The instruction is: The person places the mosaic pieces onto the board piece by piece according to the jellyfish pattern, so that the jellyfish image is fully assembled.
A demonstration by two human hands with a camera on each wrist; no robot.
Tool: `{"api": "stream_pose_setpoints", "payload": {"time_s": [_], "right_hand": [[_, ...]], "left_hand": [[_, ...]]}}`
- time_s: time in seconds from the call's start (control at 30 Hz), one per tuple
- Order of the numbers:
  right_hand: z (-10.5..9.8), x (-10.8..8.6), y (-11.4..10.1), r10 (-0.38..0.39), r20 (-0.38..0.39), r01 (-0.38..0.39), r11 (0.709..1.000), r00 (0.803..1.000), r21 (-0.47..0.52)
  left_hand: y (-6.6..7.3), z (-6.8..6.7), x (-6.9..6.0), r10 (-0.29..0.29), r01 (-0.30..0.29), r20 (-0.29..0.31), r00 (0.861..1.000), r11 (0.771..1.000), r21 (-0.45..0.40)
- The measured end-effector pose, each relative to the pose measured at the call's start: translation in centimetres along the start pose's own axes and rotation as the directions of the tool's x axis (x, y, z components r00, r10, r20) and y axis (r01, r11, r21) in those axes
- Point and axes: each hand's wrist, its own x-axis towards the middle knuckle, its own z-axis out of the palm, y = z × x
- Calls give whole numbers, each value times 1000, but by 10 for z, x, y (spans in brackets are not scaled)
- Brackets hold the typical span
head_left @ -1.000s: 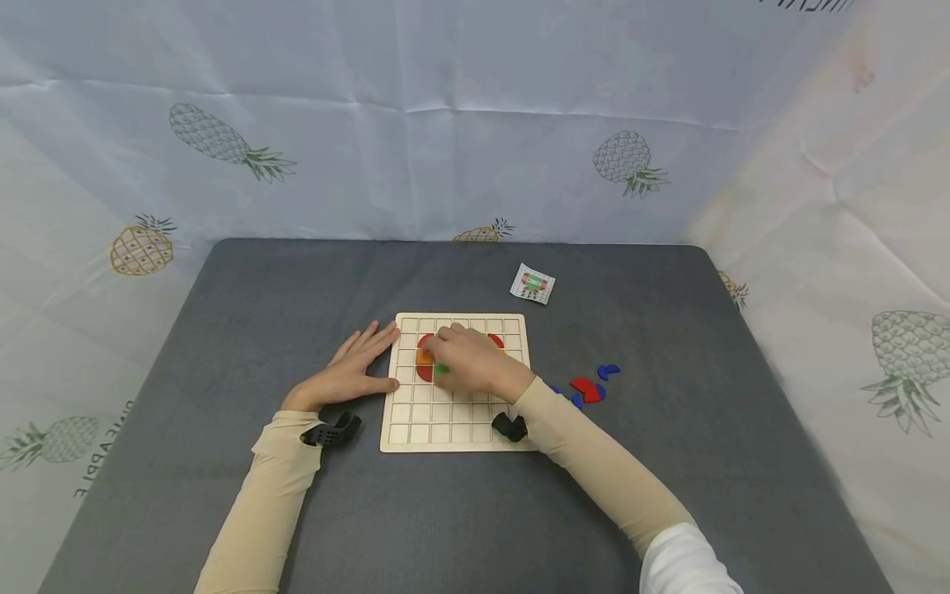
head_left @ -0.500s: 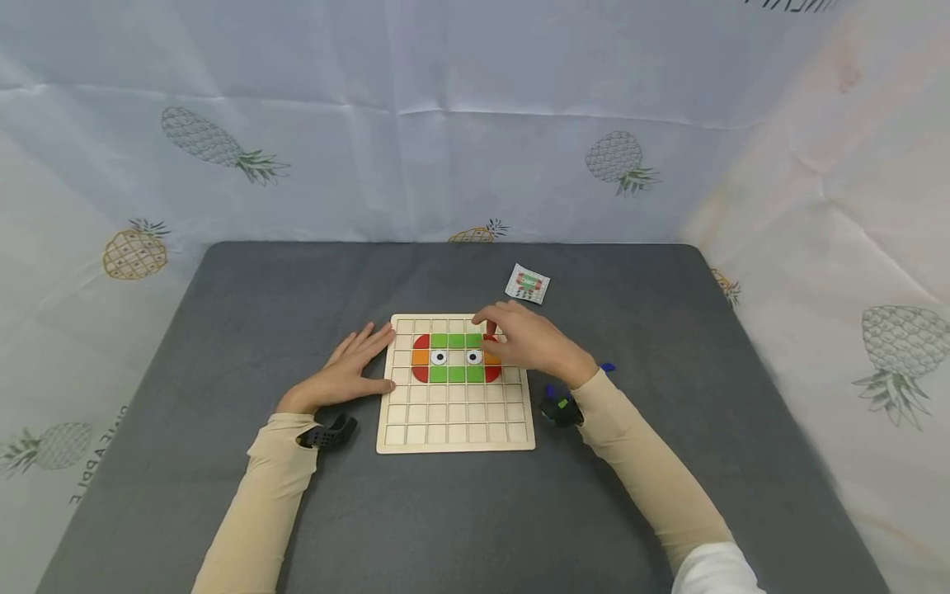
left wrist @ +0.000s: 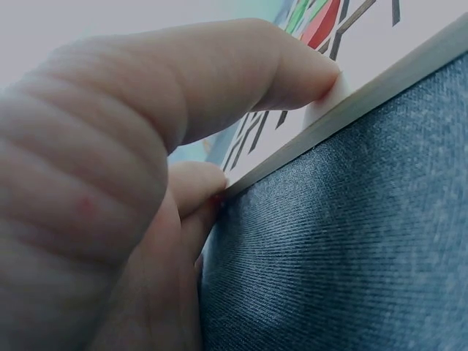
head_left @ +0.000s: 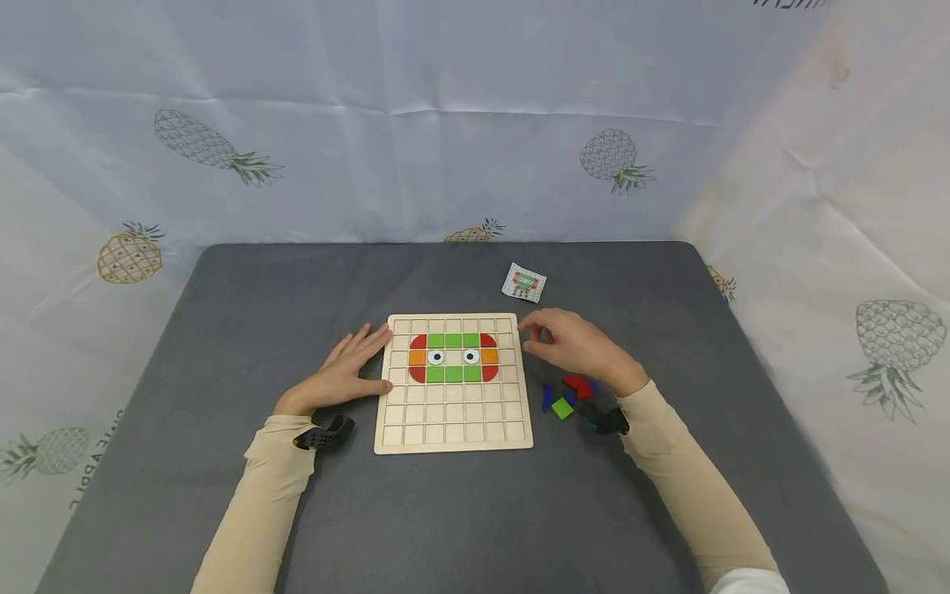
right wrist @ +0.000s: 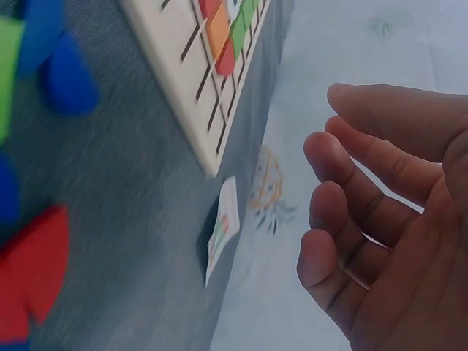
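The wooden grid board (head_left: 454, 414) lies flat, bearing a rounded block of red, orange and green tiles with two eye tiles (head_left: 435, 356). My left hand (head_left: 337, 378) rests spread at the board's left edge, thumb and fingertips touching it; in the left wrist view the thumb (left wrist: 241, 73) presses the rim. Just off the board's upper right edge, my right hand (head_left: 582, 346) hovers with fingers loosely bent. Seen in the right wrist view, that hand (right wrist: 395, 197) holds nothing, and its thumb stands apart from the little finger.
Beside the board's right edge lie loose pieces: a green square (head_left: 562, 407), red pieces (head_left: 578, 385) and several blue ones (head_left: 547, 398), partly hidden by the right wrist's black band (head_left: 604, 419). A small printed card (head_left: 524, 283) lies behind the board on the dark table (head_left: 356, 280).
My right hand has moved rightward off the board, uncovering the red, orange, green and eye tiles. The left hand stays at the board's edge. The view has shifted slightly.
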Motion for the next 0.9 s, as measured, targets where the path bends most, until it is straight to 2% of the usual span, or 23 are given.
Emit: {"api": "stream_pose_setpoints", "payload": {"time_s": [0.17, 0.33, 0.43, 0.7, 0.9], "right_hand": [[-4, -17, 14, 39, -26, -38, 999, 999, 36], [-4, -34, 25, 40, -27, -39, 998, 999, 46], [1, -43, 29, 39, -16, -38, 998, 999, 45], [19, -65, 33, -31, -9, 31, 999, 999, 24], [31, -76, 35, -27, 31, 27, 1000, 999, -4]], "left_hand": [[-1, 0, 0, 1, -1, 2, 1000, 1000, -1], [-2, 0, 0, 1, -1, -2, 1000, 1000, 2], [-2, 1, -1, -1, 1, 1, 1000, 1000, -4], [-2, 1, -1, 3, -3, 4, 1000, 1000, -13], [-1, 1, 0, 5, -5, 4, 1000, 1000, -11]]}}
